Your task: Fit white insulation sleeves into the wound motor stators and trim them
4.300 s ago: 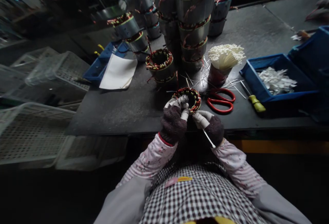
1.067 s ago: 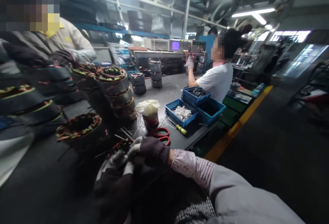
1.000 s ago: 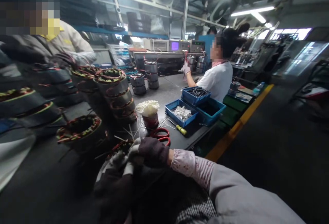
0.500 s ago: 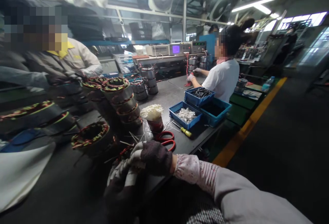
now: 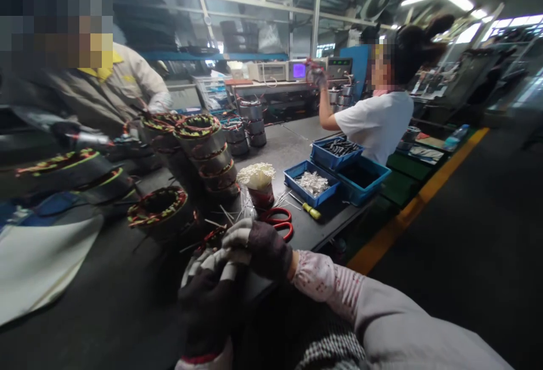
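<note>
Both my hands wear dark knit gloves with white fingertips and meet at the near edge of the dark worktable [image 5: 127, 296]. My left hand [image 5: 207, 296] and my right hand [image 5: 258, 248] close around a small motor stator [image 5: 212, 238] with red and copper windings, mostly hidden behind the fingers. Red-handled scissors [image 5: 280, 223] lie just right of my right hand. A cup of white sticks [image 5: 257, 183] stands behind them.
Stacks of wound stators [image 5: 203, 149] fill the table's left and middle. Blue bins [image 5: 314, 180] and a yellow-handled screwdriver [image 5: 311, 211] sit to the right. One person in a white shirt [image 5: 377, 121] works farther along; another in a beige jacket [image 5: 106, 93] stands at left.
My head has lifted from looking down at the stator to looking along the table toward the right. My hands stay on the stator. The person in white has raised a hand.
</note>
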`<state>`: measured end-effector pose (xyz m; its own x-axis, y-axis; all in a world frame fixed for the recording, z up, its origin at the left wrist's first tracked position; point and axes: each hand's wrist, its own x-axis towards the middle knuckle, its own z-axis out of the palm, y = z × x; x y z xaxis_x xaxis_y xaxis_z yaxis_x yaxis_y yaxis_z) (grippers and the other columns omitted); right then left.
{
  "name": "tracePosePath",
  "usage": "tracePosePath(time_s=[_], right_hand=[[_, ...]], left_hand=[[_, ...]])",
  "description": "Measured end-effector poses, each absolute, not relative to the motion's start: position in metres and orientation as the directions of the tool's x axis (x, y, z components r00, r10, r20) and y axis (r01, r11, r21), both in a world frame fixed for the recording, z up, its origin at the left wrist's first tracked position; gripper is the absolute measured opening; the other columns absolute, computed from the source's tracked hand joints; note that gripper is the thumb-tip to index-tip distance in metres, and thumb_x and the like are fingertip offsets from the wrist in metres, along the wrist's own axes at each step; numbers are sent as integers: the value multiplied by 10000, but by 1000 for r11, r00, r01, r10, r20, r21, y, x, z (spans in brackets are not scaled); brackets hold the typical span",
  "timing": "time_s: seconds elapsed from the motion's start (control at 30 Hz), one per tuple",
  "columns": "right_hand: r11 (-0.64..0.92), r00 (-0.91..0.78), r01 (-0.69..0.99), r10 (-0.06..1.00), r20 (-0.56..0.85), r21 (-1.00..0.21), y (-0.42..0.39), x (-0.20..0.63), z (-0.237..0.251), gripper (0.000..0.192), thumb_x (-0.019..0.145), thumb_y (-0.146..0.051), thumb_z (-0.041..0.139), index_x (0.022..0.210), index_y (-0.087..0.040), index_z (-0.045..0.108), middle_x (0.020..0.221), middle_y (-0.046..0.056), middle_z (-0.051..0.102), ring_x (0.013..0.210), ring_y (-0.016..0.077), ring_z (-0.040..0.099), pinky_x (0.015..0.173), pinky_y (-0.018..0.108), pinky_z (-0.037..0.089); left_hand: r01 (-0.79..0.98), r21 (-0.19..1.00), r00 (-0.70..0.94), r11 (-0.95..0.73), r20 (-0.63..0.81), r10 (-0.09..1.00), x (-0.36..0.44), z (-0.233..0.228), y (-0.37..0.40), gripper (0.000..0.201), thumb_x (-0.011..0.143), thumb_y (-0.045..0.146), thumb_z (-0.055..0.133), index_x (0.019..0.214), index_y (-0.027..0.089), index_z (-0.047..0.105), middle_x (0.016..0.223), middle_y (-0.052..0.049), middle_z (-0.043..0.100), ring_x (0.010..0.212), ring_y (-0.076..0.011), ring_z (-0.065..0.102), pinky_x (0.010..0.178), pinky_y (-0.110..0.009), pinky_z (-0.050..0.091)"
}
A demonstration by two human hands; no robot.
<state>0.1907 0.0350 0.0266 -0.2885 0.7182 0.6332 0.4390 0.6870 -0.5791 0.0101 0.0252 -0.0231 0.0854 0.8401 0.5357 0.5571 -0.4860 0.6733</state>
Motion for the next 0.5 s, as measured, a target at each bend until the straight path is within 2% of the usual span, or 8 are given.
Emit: tracePosePath(time_s=[0.13,0.2,0.27,0.33,0.4,0.5], right_hand=[[674,-343,464,735,585,-575,38,192,14,201,1060,-361,659,1056,-201,780,1174,107,751,1067,208,725,966,344,613],[657,-312,384,754,578,-649,31,191,14,200,1050,-366,648,1025,-211,772,1144,103,744,1033,207,720,947,350,616],[573,-241,258,818,523,-778,21,190,20,214,1030,-408,652,1011,-225,762,1167,100,732,1015,204,716,908,345,627],[377,-192,130,917,350,-917,11,192,26,264,998,-490,675,1036,-243,760,1229,91,723,938,190,715,773,316,629],[129,-195,46,974,118,-991,5,193,28,347,940,-576,720,1069,-257,763,1228,72,736,881,176,708,677,280,597],[-92,-228,23,969,-95,-995,-3,193,22,398,876,-611,767,1037,-247,762,996,36,756,831,170,686,687,267,575]], left_hand=[[566,680,22,-466,552,834,15,-18,23,238,945,432,676,969,262,841,1042,-57,856,1101,-380,787,1055,-645,623],[586,646,28,-489,588,809,17,-16,21,198,930,395,695,928,258,837,1002,-56,858,1081,-388,790,1018,-646,641],[600,619,57,-507,598,799,17,-15,20,175,940,353,684,924,261,832,980,-50,859,1085,-368,790,1021,-611,650],[614,599,85,-515,598,797,15,-17,20,185,959,339,671,1011,257,828,1023,-51,859,1123,-334,786,1081,-570,634],[623,574,90,-532,622,778,12,-22,20,234,972,361,682,1124,227,799,1109,-77,849,1174,-309,776,1167,-553,589],[628,533,119,-567,654,747,6,-28,20,212,982,387,712,1098,219,770,1105,-87,836,1186,-286,772,1232,-554,535]])
